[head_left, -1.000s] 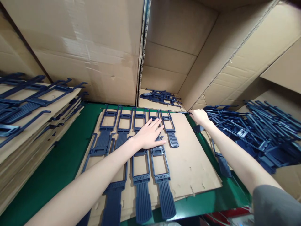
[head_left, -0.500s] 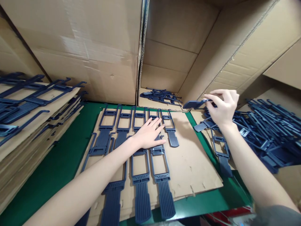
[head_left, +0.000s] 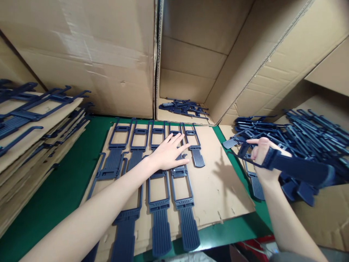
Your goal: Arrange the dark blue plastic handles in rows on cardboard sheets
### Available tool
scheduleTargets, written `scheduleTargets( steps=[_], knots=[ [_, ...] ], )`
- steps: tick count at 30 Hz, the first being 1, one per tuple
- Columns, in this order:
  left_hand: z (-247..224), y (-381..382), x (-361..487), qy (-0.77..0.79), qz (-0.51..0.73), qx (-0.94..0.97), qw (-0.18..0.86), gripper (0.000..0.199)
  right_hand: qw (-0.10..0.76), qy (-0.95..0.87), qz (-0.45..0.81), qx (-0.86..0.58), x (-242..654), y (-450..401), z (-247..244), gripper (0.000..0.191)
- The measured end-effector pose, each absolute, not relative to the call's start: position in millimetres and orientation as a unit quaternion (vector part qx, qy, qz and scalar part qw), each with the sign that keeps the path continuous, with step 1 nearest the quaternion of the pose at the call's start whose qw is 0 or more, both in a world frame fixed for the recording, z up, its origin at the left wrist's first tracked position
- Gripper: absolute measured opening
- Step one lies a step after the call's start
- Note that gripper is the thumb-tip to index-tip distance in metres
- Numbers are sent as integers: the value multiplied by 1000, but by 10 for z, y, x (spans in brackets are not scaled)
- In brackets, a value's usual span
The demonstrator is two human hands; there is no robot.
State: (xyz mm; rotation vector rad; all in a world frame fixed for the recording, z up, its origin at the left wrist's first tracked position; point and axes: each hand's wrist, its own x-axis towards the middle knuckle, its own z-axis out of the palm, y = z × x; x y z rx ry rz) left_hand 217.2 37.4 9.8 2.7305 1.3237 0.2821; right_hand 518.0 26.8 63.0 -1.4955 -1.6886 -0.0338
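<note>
My left hand (head_left: 170, 153) lies flat with fingers spread over the dark blue plastic frames laid in two rows on a cardboard sheet (head_left: 218, 193). Beneath its palm, parts of those frames are hidden. Just right of its fingertips lies a frame with a ribbed tab (head_left: 197, 156). In the near row, another frame (head_left: 184, 193) points its long ribbed tab towards me. My right hand (head_left: 263, 156) is raised right of the sheet, its fingers closed on a dark blue plastic frame (head_left: 298, 167), held tilted with its broad tab to the right.
A heap of similar frames (head_left: 319, 134) lies at the right. An open cardboard box (head_left: 193, 69) at the back holds several more. Stacked cardboard sheets with frames between them (head_left: 40, 156) stand at the left. The table (head_left: 57, 189) is green.
My right hand has come down and turned over, swinging the held frame so its tab now points right. My left hand stays on the laid frames. The view has shifted slightly.
</note>
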Motion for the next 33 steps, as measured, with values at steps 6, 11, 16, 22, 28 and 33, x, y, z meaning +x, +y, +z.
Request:
scheduleTargets(
  steps=[6,11,16,22,28,33],
  knots=[
    [136,367,2181,437,87,893,55,69,562,-614,161,-531,5137,196,624,24],
    [126,363,2175,436,89,894,48,69,549,-601,299,-498,5141,136,509,23],
    [98,379,2179,435,91,895,44,70,524,-596,390,-466,5043,12,365,21],
    [96,372,2184,438,87,894,34,74,452,-604,465,-464,4931,-177,256,25],
    [107,363,2187,440,84,893,40,74,416,-613,505,-443,4927,-236,140,24],
    [83,379,2188,435,88,895,39,73,367,-666,483,-433,4945,-293,45,23]
  ],
)
